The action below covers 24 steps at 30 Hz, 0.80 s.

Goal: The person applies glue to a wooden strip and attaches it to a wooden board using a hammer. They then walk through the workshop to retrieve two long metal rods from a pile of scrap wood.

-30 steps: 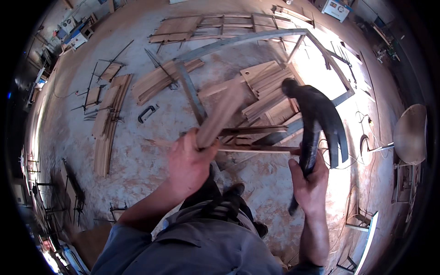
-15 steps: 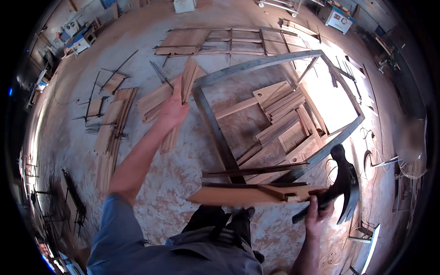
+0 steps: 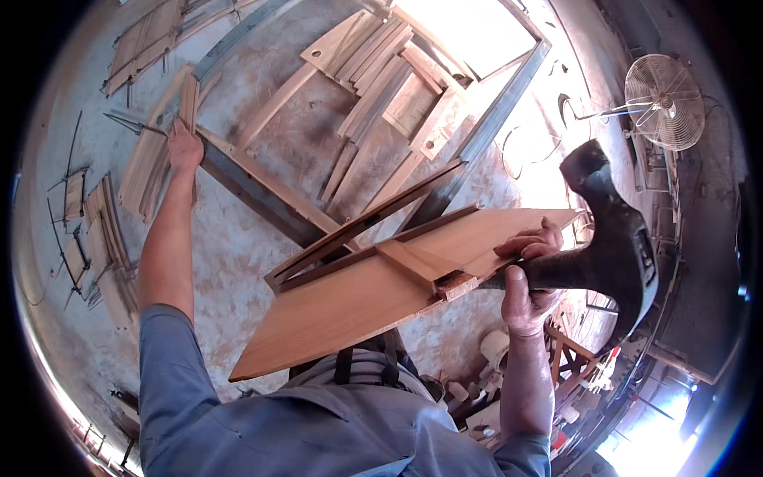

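My right hand (image 3: 526, 274) grips the handle of a black claw hammer (image 3: 616, 238), head up at the right. The same hand's fingers rest on the end of a flat wooden panel (image 3: 373, 298) with thin strips fixed to it, held level in front of my chest. My left hand (image 3: 184, 147) is stretched far out to the left. It closes on a narrow wooden slat (image 3: 189, 99) lying among other slats on the floor. My blue sleeves and shirt fill the lower part of the view.
A grey metal frame (image 3: 477, 131) lies on the dusty concrete floor with several wooden boards (image 3: 381, 63) piled inside it. More slats (image 3: 147, 171) and small offcuts (image 3: 75, 195) lie at the left. A standing fan (image 3: 664, 91) is at the upper right.
My left arm has stayed stretched out on the slat at the left pile. The panel has risen to chest height. The hammer has swung up to the right.
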Tool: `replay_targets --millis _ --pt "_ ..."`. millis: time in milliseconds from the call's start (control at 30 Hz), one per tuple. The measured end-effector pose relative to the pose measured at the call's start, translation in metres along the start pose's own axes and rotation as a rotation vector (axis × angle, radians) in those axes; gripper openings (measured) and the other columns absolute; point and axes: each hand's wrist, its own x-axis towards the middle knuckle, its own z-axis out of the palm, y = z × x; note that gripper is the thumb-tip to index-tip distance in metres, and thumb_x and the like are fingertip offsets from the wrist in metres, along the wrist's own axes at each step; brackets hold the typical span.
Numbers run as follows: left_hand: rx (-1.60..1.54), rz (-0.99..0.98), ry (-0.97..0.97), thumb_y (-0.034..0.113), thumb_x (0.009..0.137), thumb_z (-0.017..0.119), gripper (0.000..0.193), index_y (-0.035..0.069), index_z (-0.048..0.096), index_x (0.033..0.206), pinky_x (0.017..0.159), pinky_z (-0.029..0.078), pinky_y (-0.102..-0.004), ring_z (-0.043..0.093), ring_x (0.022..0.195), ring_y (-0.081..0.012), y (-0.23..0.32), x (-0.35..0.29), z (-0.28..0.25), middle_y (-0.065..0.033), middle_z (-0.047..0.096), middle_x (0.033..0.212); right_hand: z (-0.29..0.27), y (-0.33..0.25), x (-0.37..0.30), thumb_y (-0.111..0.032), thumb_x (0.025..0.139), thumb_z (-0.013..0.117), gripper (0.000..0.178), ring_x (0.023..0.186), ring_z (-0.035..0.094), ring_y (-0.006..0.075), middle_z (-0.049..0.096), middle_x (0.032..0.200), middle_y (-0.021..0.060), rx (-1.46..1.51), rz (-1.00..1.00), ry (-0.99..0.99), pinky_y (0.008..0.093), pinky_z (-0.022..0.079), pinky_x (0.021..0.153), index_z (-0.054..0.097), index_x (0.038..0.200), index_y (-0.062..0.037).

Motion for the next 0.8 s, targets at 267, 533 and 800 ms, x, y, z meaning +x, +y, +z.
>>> replay_targets --millis 267,533,800 --pt "-0.294 0.515 -0.362 0.025 0.084 0.059 0.05 -0.002 0.051 0.125 0.094 0.045 -0.0432 0.056 0.109 -0.0395 0.112 -0.078 -0.049 -0.026 0.059 0.116 0.008 0.003 -0.001 -0.028 0.083 0.059 0.024 0.085 0.055 0.023 0.064 0.078 0.0068 0.087 0.029 0.043 0.05 0.022 0.106 0.044 0.089 -0.0099" --pt "-0.304 0.58 -1.589 0.037 0.082 0.067 0.043 -0.004 0.059 0.093 0.072 0.047 -0.0373 0.059 0.079 -0.0234 0.189 -0.216 -0.008 -0.016 0.061 0.083 0.004 0.0 -0.001 -0.02 0.08 0.063 0.024 0.086 0.056 0.0227 0.066 0.081 0.0068 0.129 0.081 0.024 0.0508 0.022 0.106 0.046 0.094 -0.01" --pt "-0.476 0.48 -1.087 0.032 0.078 0.07 0.044 -0.002 0.059 0.104 0.074 0.047 -0.0357 0.063 0.084 -0.0242 0.21 -0.187 -0.137 -0.0184 0.065 0.087 0.002 0.002 -0.005 -0.01 0.079 0.062 0.019 0.087 0.058 0.0242 0.066 0.082 0.011 0.195 0.04 0.025 0.0475 0.028 0.104 0.049 0.091 -0.0056"
